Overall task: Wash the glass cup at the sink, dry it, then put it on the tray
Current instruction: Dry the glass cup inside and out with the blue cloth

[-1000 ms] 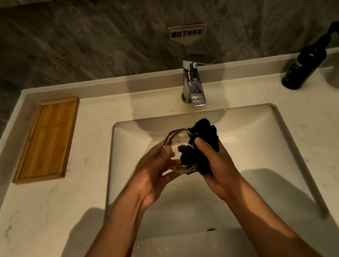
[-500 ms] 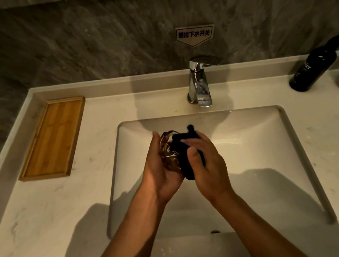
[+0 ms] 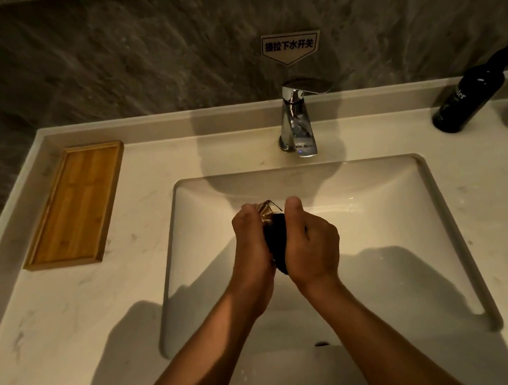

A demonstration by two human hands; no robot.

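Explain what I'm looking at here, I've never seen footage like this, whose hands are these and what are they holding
This is a single view from a camera worn on a person's head, looking down at their own two bare hands; there is no robot. The left hand holds a glass cup while the right hand presses a dark cloth against it, over a white sink. Behind is a chrome tap. On the counter sit a wooden tray at left and a dark pump bottle at right.
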